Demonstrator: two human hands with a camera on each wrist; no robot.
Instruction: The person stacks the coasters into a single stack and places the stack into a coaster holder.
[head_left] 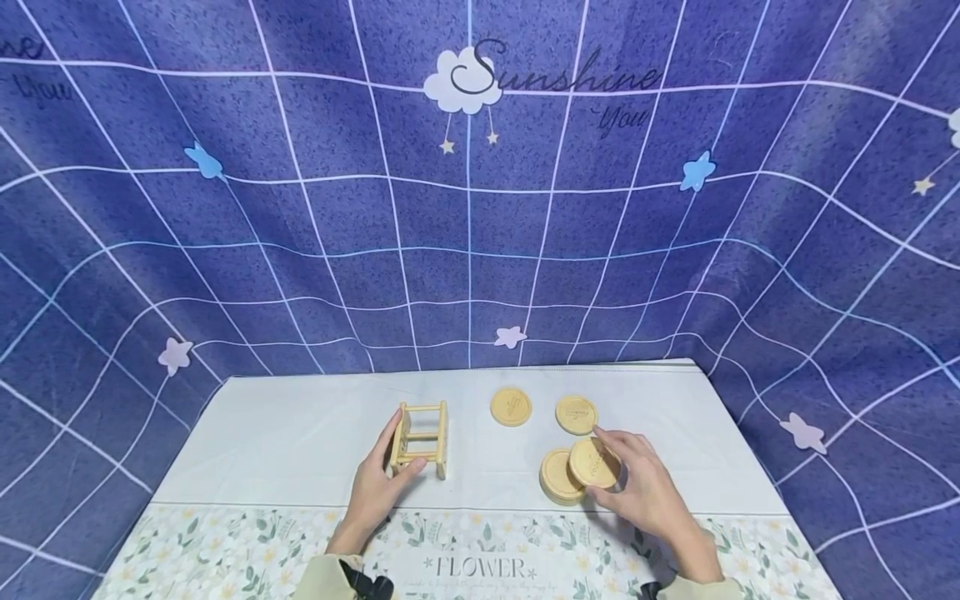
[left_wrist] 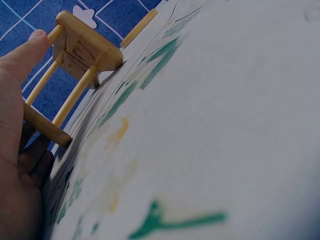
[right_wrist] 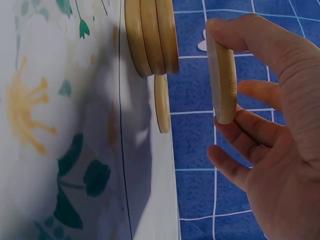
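Observation:
My left hand [head_left: 377,485] holds a small wooden coaster rack [head_left: 402,435], with fingers along its left side and the thumb at its near bar. In the left wrist view the rack [left_wrist: 87,45] shows two end plates joined by thin rods, and it stands on the cloth. My right hand [head_left: 647,485] pinches a round wooden coaster [head_left: 594,463] by its edge. Seen from the right wrist, this coaster [right_wrist: 223,75] is raised above a stack of three coasters [right_wrist: 151,37]. The stack [head_left: 558,479] sits just left of that hand.
Two more round coasters lie flat farther back, one near the middle [head_left: 511,407] and another [head_left: 577,415] behind the stack. A white cloth with a floral front band [head_left: 247,542] covers the table. Blue gridded fabric [head_left: 420,217] hangs behind and at both sides.

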